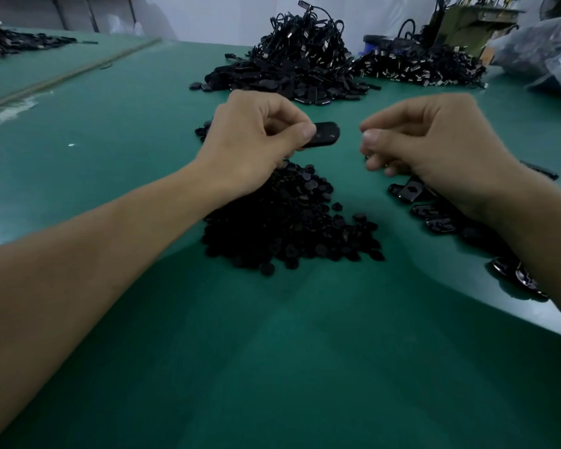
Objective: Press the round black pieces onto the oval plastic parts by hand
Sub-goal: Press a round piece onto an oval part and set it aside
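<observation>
Our left hand (pixel 253 140) pinches an oval plastic part (pixel 325 133) by one end above the green tabletop (pixel 272 351). Our right hand (pixel 434 147) hovers near it with fingertips curled together; we cannot tell whether they hold anything. The heap of round black pieces (pixel 289 222) lies under our left wrist.

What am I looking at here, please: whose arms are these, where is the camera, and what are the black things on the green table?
There is no machine: a person works with bare hands, and the single picture comes from a camera worn on their head, looking down. The left hand pinches one oval plastic part above the green table. The right hand has curled fingers; whether it holds a piece is unclear. Below the hands lies a pile of round black pieces, with more oval parts beneath the right forearm. Further back sit heaps of black parts and cables.
</observation>
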Action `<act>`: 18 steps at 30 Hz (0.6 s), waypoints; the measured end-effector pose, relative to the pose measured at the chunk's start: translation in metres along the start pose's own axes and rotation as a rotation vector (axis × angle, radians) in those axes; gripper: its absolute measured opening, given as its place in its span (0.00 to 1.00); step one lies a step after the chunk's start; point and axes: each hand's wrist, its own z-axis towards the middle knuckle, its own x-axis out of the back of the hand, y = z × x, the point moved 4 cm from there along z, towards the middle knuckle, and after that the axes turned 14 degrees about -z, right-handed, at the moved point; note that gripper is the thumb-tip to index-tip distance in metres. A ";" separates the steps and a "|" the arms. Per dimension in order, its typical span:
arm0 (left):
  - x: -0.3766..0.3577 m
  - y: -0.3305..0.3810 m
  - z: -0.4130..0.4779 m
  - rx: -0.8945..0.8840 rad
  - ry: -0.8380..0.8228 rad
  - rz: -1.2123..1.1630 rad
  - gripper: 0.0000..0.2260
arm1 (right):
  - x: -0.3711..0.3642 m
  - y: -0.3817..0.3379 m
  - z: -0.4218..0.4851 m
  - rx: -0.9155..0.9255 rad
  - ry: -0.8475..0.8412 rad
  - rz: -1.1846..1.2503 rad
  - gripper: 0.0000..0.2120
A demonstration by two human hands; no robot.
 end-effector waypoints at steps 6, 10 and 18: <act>-0.004 -0.002 -0.003 0.007 -0.072 -0.030 0.05 | -0.006 -0.001 -0.004 0.083 -0.041 -0.167 0.16; -0.012 0.008 -0.005 -0.020 -0.142 -0.092 0.06 | -0.017 -0.020 -0.007 0.195 -0.013 -0.174 0.14; -0.013 0.005 -0.009 0.043 -0.217 -0.196 0.07 | -0.017 -0.018 -0.008 0.141 0.009 -0.130 0.05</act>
